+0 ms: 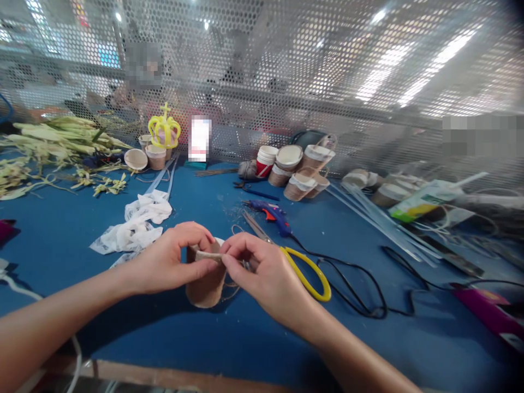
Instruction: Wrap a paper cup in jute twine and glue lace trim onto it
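A brown paper cup [203, 289] stands on the blue table [229, 338] in front of me. My left hand [167, 261] wraps round the cup's left side, thumb and fingers closed on its rim. My right hand [262, 270] pinches a pale strip [208, 254] lying across the cup's rim, fingers pressed together. Thin twine trails beside the cup's base.
Yellow-handled scissors [305, 272] lie right of my right hand. A blue glue gun [273, 214] with a black cord [360, 284] lies behind. White lace [139, 224], stacked cups [301, 169], a yellow crown [164, 130], dried leaves [57, 144], clear sticks [380, 221] and a mesh screen surround.
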`<state>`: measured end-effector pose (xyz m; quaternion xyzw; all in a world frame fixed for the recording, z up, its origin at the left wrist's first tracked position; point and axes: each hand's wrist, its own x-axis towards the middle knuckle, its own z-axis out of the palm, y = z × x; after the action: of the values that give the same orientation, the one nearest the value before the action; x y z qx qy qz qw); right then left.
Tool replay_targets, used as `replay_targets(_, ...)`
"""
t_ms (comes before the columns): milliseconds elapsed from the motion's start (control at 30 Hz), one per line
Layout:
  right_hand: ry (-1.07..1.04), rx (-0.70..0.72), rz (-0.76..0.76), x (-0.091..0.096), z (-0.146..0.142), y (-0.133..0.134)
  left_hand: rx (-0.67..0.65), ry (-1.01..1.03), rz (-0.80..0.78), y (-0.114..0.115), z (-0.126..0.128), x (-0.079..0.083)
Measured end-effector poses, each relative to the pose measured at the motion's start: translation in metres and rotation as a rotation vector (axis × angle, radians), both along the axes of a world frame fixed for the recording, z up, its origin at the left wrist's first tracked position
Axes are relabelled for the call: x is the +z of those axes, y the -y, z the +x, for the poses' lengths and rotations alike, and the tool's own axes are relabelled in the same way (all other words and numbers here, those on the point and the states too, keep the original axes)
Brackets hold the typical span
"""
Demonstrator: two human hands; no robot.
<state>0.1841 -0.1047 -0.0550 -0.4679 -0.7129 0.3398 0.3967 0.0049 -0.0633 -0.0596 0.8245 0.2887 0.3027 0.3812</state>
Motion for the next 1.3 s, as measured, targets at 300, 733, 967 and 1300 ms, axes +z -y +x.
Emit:
replay_targets(300,0.129,-0.037,0.082,0.007,-0.008,0.007,-0.001,0.019,-0.038,0.007,0.001,0.007)
replay_targets(733,0.248,0.255,-0.186,0.030,0.002,0.031,0.236,0.056,-0.115,-0.017,-0.007,-0.013)
replay_targets(967,0.444,0.557,-0.293,0.056,0.012,0.048,0.270,0.107,-0.021,-0.020,-0.009,-0.013)
replay_targets(1300,0.492,-0.001,-0.179,0.057,0.052,-0.004,0.194,0.030,0.254,-0.022,-0.012,-0.015)
